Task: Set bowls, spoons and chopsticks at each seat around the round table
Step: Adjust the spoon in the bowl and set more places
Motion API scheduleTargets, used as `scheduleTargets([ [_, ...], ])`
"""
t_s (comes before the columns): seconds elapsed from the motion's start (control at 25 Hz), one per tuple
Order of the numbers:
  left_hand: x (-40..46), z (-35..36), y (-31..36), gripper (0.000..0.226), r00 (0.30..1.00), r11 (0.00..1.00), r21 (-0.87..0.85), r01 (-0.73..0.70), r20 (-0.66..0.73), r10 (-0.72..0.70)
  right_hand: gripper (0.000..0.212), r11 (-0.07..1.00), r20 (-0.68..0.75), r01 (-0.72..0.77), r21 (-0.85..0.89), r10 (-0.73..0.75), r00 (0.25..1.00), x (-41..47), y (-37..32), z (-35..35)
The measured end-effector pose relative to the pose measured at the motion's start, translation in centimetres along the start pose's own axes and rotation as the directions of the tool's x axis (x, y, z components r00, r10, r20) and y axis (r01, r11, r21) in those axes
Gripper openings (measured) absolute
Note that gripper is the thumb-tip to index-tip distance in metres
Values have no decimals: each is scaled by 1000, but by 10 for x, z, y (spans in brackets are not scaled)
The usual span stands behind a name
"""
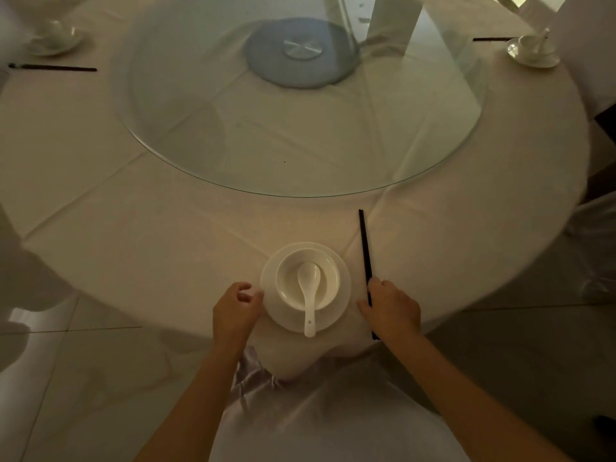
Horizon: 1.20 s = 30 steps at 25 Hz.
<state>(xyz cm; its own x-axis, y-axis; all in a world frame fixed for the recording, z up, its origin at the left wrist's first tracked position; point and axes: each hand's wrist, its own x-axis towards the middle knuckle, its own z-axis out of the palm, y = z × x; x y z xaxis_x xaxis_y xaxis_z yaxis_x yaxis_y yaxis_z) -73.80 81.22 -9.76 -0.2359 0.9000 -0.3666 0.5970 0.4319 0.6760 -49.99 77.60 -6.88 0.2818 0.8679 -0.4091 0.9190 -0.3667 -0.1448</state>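
Observation:
At the near seat a white bowl (308,278) sits on a white saucer plate (340,301), with a white spoon (309,295) lying in it, handle toward me. Black chopsticks (365,248) lie to the right of the plate, pointing at the table's middle. My right hand (391,306) rests over their near end, fingers curled on them. My left hand (238,306) is beside the plate's left rim with fingers loosely curled; whether it touches the rim is unclear.
The round table (133,228) has a white cloth and a glass turntable (300,111) in the middle. Place settings stand at far left (53,36) and far right (533,50), each with chopsticks. A covered chair back (316,411) is below me.

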Motion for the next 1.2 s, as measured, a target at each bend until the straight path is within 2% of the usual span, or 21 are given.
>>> scheduleTargets([
  [0.04,2,-2,6,28,1000,999,-32,-12,-28,11,26,984,93,-28,175,12,996,-4,-9,0],
  [0.08,3,-3,14,27,1000,997,-81,-20,-10,20,25,893,255,-134,430,23,967,-10,-19,2],
  [0.12,4,-2,22,24,999,991,-129,-19,39,25,24,715,441,-301,631,-12,897,-16,-30,2],
  [0.16,5,0,28,21,995,987,-163,-12,92,27,23,540,565,-443,716,-76,822,-23,-40,2],
  [0.2,5,3,32,17,992,984,-180,-5,126,28,20,434,623,-522,735,-127,772,-28,-47,3],
  [0.28,5,8,36,12,989,982,-189,-5,141,32,12,322,632,-568,757,-143,762,-30,-54,5],
  [0.36,3,9,33,12,990,977,-212,-1,140,31,9,273,619,-576,770,-103,778,-29,-53,7],
  [0.56,1,7,28,11,989,955,-295,21,148,24,7,254,606,-584,771,-12,795,-22,-36,5],
  [0.68,-3,7,25,11,987,947,-319,44,159,8,4,261,525,-521,813,62,849,-8,-22,-7],
  [0.8,-4,7,21,12,987,939,-337,72,161,-18,12,286,397,-417,863,126,909,11,-12,-20],
  [0.88,-6,7,21,12,986,936,-342,78,164,-22,9,370,308,-341,864,146,940,22,-10,-23],
  [1.0,-7,6,21,12,987,934,-347,81,162,-25,15,530,217,-233,816,93,972,31,-10,-20],
  [1.2,-3,4,20,13,987,924,-368,106,149,-54,17,631,160,-157,760,52,986,35,-12,-13],
])
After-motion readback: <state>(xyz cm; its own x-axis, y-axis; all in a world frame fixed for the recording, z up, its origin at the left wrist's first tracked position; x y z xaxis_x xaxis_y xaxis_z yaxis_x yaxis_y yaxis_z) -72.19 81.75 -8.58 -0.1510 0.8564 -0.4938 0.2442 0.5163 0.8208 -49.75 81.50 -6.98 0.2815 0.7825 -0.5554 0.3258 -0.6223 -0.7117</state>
